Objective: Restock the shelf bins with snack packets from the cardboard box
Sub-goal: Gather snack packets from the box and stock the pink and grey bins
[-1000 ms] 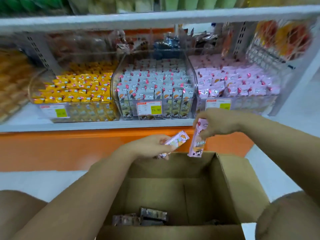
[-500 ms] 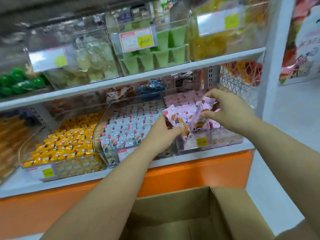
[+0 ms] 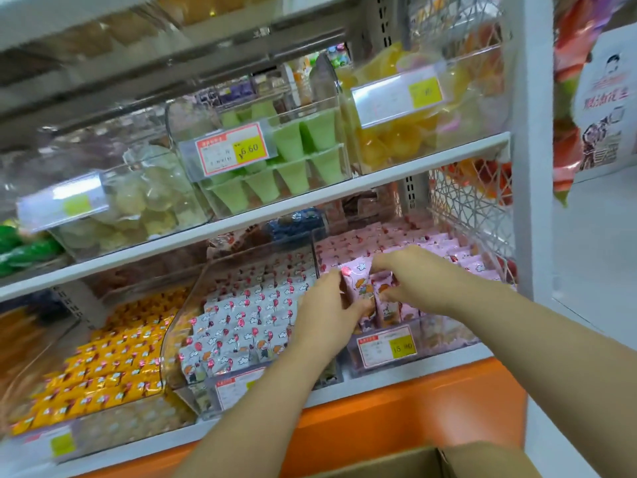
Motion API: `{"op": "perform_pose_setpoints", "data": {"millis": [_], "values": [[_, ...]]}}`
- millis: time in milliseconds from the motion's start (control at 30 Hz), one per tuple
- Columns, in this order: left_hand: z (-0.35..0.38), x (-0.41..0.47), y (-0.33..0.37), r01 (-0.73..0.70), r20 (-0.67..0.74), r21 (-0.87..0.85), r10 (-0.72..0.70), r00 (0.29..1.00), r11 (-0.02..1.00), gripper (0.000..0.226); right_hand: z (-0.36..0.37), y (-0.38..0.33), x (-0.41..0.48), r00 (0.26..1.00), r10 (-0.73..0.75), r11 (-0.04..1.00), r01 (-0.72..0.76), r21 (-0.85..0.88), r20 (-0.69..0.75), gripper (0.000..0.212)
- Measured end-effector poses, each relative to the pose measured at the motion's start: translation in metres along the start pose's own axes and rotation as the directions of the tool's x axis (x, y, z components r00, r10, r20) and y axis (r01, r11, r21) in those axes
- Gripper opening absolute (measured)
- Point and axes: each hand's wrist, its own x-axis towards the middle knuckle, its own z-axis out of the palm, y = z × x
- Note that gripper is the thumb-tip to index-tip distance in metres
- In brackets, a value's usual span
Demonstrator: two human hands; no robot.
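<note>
Both hands have dropped deeper into the clear bin (image 3: 444, 334) than half a second ago. The left hand (image 3: 325, 313) grips a pink snack packet (image 3: 358, 288) standing upright. Touching its right side, a second packet (image 3: 386, 296) is pinched by the right hand (image 3: 418, 281). Both packets stand between the hands, long axes vertical, so either hand could likely press them down. The cardboard box (image 3: 396, 465) lies below the forearms.

pink bin (image 3: 448, 334) reachable only through the front slot under the upper shelf board (image 3: 344, 198). mesh panel (image 3: 472, 208) walls off the right, white-packet bin (image 3: 172, 339) butts up on the left. left hand (image 3: 327, 315) and right hand (image 3: 417, 281) gripping pink packets (image 3: 365, 288) fill the front; rows behind packed tight, headroom above them open
</note>
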Motion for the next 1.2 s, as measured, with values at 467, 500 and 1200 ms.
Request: {"op": "perform_pose_setpoints", "data": {"millis": [467, 500, 1200], "values": [[-0.002, -0.003, -0.008, -0.059, 0.027, 0.252, 0.054, 0.998, 0.966, 0.052, 0.023, 0.010, 0.003, 0.999, -0.037, 0.978, 0.039, -0.204, 0.016, 0.033], [0.000, -0.004, -0.007, -0.066, 0.022, 0.259, 0.062, 0.998, 0.964, 0.052, 0.023, 0.011, 0.002, 0.999, -0.037, 0.987, 0.039, -0.156, 0.016, 0.032], [-0.005, 0.025, 0.025, -0.078, 0.321, 0.575, -0.137, 0.937, 0.814, 0.046, 0.026, 0.012, -0.002, 1.000, 0.019, 0.999, -0.019, 0.032, 0.024, 0.027]]}}
